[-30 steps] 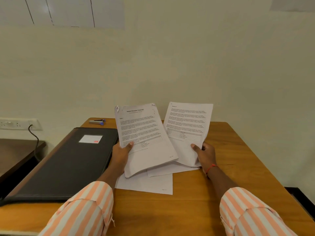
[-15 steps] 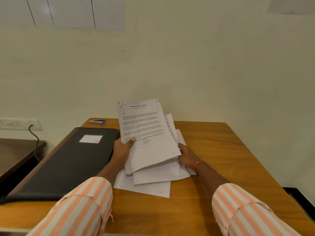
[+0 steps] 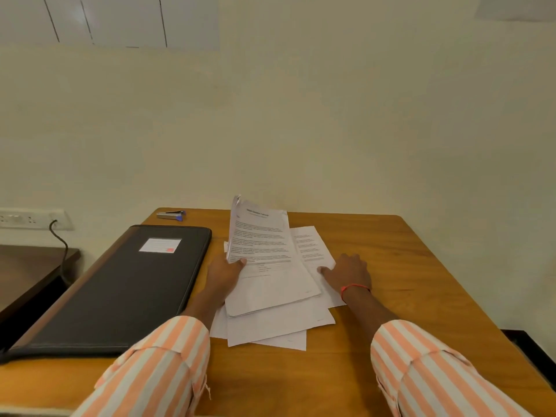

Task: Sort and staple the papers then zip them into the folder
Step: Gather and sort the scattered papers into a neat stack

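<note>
table: wooden, and everything below sits on it.
folder: black, lying flat and closed on the left half. Long axis runs near-to-far, just left of the left arm. Can't tell the zip state.
loose sheets: fanned pile lying flat between the two arms, under everything else.
sheaf: long axis near-to-far. Far end is tilted up off the table, near end rests on the pile.
side page: printed, flat, just right of the sheaf with its left edge tucked under it.
key relation: the side page lies directly under the right fingertips, with the sheaf just to their left. The right hand is nearer, and the left is occupied.
left hand: pinches the sheaf's left edge, thumb on the printed face. The other fingers are hidden underneath.
right hand: palm down, fingers straight and slightly spread. Tips touch the side page and grip nothing.
stapler: far-left corner beyond the folder, well apart from both hands, on the left hand's side.
step (my read): sorting, with stapling not started.
</note>
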